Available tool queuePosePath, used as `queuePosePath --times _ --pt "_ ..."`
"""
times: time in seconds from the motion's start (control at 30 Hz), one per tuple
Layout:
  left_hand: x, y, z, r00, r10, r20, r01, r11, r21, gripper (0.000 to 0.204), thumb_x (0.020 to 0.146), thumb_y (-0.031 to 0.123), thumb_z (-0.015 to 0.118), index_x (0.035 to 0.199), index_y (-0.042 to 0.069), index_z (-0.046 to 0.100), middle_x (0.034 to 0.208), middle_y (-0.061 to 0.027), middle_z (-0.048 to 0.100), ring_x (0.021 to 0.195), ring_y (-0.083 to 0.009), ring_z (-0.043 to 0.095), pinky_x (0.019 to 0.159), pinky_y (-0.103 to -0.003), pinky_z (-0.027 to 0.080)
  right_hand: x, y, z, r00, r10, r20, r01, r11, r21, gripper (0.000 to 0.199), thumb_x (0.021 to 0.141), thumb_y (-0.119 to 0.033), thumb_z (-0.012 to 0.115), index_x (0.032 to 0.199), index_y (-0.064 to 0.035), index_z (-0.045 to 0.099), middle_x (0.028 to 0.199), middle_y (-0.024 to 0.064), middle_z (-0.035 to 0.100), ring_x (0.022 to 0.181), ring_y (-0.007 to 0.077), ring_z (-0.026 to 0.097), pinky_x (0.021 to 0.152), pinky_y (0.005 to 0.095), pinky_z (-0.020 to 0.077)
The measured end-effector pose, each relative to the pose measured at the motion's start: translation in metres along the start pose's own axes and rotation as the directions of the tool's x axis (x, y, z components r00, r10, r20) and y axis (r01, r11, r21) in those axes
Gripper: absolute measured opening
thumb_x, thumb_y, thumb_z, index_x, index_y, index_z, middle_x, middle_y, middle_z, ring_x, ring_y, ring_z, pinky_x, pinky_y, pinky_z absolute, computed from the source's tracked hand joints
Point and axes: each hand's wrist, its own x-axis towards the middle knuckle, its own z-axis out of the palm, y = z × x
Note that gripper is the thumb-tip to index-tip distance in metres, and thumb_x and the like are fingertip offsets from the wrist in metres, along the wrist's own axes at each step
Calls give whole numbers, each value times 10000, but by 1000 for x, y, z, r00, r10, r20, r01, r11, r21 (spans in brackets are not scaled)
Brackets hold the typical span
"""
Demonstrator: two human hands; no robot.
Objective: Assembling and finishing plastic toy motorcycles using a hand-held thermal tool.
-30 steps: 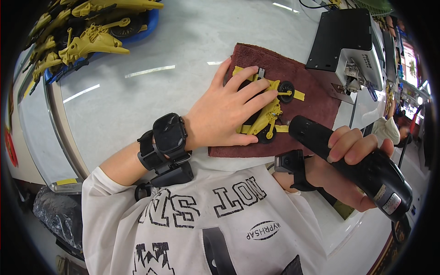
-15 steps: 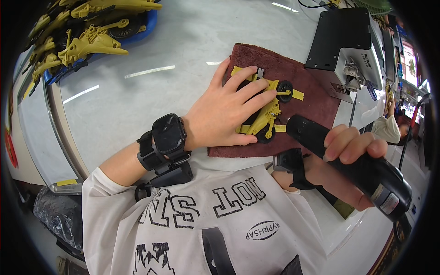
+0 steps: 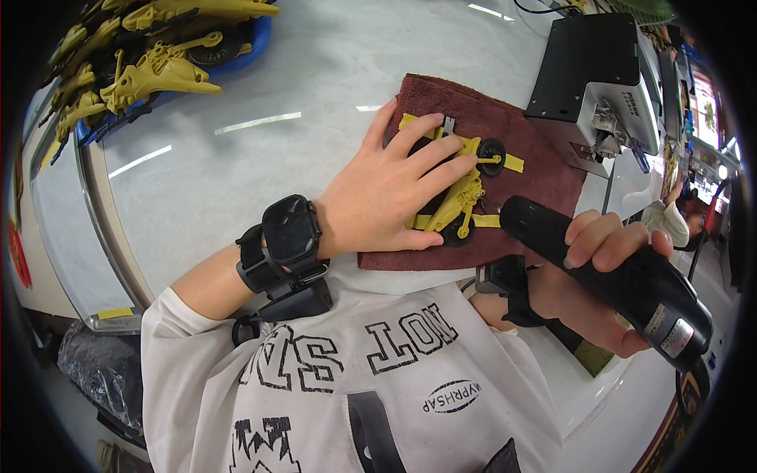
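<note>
My left hand [image 3: 392,180] lies spread over a yellow toy motorcycle [image 3: 465,191] with black wheels, its fingers resting across the body. Much of the toy's left side is hidden under that hand. Yellow strips stick out at the toy's right side, beneath the wheels. A dark red cloth [image 3: 540,122] lies under the toy. In my right hand [image 3: 603,248] is a black corded handheld tool [image 3: 548,234], thick and rounded, its fingers wrapped round it. The tool's blunt end hovers just right of the lower yellow strip.
A blue tray [image 3: 259,35] piled with yellow toy motorcycles [image 3: 158,75] stands at the far left on the white table [image 3: 315,71]. At the far right sits a black and silver machine [image 3: 587,67]. Another person's sleeve [image 3: 666,217] shows beyond the right side.
My right hand and the black tool have shifted slightly to the right. The left hand and the toy motorcycle stay where they were.
</note>
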Motion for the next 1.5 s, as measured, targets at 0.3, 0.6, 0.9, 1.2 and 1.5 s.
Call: queuePosePath --times 0.3,0.6,0.9,1.2,1.5 --pt "0 3 0 999 39 14 -40 997 63 607 687 499 636 1230 258 510 1292 -90 421 1228 -340 348 1019 -609 162 10 -2 0 994 99 49 -101 994 45 807 757 -577 563 1275 1 342 829 142 524 658 261 519 615 380 393" --pt "-1 5 0 997 66 29 -69 994 86 496 691 477 641 1152 310 575 1323 -114 399 1248 -331 344 1023 -625 146 16 -3 -3 977 174 127 -188 976 112 688 747 -531 578 1214 -61 392 798 113 520 670 245 519 686 389 370" --pt "3 8 2 995 91 38 -92 995 36 486 635 406 705 1084 253 599 1411 -89 340 1332 -297 267 1011 -653 129 4 15 0 999 -25 -45 26 999 22 762 748 -522 656 1218 2 363 780 97 523 568 205 513 576 343 408" --pt "5 9 0 987 97 125 -105 993 53 444 691 407 661 1081 209 584 1428 -77 321 1338 -258 270 1010 -640 120 -6 14 -5 999 -37 -19 36 998 -54 514 780 -381 689 1006 -41 378 734 73 555 548 186 565 560 316 476" --pt "6 11 -5 990 49 135 -60 995 78 391 722 377 621 1081 233 568 1401 -97 355 1283 -231 359 967 -509 194 -8 3 -16 990 -76 -116 76 997 -5 555 781 -422 660 1081 -28 409 686 52 527 522 162 513 541 325 441"
